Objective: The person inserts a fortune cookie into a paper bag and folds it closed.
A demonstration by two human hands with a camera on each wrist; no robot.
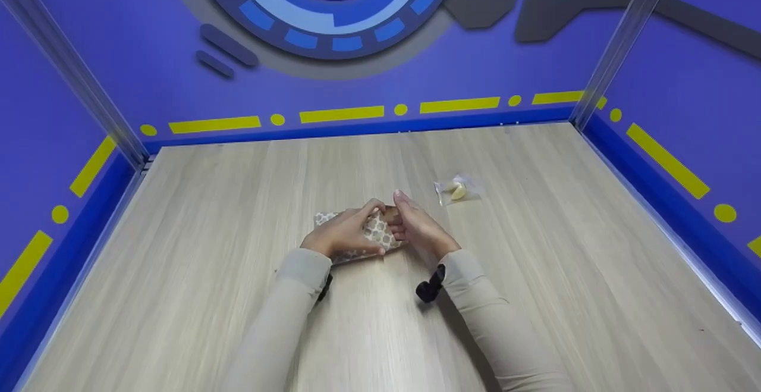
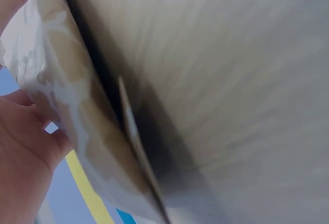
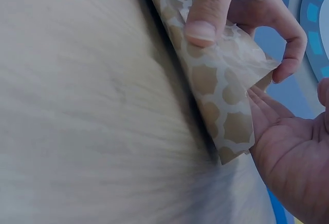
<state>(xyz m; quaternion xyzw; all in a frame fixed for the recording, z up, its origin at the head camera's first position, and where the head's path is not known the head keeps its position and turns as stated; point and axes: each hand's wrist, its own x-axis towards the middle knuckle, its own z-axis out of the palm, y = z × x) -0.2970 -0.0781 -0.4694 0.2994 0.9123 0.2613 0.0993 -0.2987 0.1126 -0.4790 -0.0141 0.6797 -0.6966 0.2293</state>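
Note:
A paper bag (image 1: 380, 231) with a white and tan patterned face lies low on the table. My left hand (image 1: 345, 234) grips it from above, thumb on the near side and fingers bent over the far side. My right hand (image 1: 421, 226) is at the bag's right end, its fingers extended into the mouth and partly hidden there. In the right wrist view, the left hand (image 3: 234, 8) holds the patterned paper (image 3: 223, 90) while the right hand (image 3: 293, 144) reaches under its lifted edge. The left wrist view shows the bag's side (image 2: 77, 90) close up.
A small clear packet (image 1: 459, 190) with a pale yellow piece inside lies beyond the right hand. The wooden table (image 1: 226, 201) is bordered by blue-purple panels (image 1: 357, 94) at the back and sides. Dark wrist straps show below both hands.

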